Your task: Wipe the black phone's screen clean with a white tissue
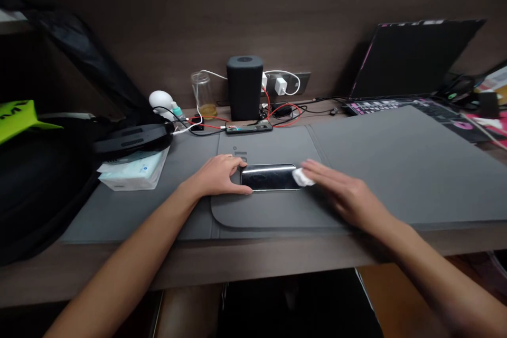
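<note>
A smartphone [269,177] lies flat on the grey desk mat [269,211], its dark glossy screen facing up. My left hand [216,177] grips the phone's left end, thumb along the near edge and fingers at the far edge. In my right hand [336,185], slightly blurred, is a crumpled white tissue [303,177]. The fingers press the tissue at the right end of the screen, covering that end of the phone.
Behind the phone lie a second phone [249,127] on a cable and a black speaker [244,87]. A glass jar [204,96] and a tissue pack [137,171] stand left. An open laptop [415,60] sits at the back right.
</note>
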`<control>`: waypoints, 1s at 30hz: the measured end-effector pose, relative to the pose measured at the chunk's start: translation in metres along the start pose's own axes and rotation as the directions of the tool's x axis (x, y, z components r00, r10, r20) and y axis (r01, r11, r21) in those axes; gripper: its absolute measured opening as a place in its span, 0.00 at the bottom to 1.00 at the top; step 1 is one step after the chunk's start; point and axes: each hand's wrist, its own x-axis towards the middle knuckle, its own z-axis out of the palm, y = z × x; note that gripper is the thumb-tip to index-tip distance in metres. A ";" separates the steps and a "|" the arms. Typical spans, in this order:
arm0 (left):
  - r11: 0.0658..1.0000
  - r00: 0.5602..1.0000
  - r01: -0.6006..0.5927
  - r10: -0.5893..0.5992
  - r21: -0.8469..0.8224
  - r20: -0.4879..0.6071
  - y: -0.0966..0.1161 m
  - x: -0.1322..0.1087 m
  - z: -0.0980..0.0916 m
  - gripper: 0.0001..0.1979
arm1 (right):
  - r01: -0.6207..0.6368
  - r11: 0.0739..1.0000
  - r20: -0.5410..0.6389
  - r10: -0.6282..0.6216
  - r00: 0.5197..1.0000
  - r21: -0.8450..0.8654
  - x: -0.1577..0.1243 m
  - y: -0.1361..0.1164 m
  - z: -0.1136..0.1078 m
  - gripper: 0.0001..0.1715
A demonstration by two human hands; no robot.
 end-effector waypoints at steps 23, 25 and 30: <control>0.992 0.994 -0.090 0.095 0.092 -0.053 0.004 -0.002 0.003 0.29 | 0.159 0.987 0.118 -0.156 0.981 -0.013 0.119 -0.062 0.060 0.40; 0.991 0.994 -0.090 0.096 0.098 -0.055 0.003 -0.002 0.004 0.30 | 0.167 0.986 0.111 -0.164 0.980 -0.013 0.118 -0.064 0.060 0.40; 0.990 0.993 -0.098 0.104 0.099 -0.057 0.004 -0.003 0.004 0.29 | 0.180 0.983 0.094 -0.176 0.980 -0.033 0.118 -0.065 0.061 0.42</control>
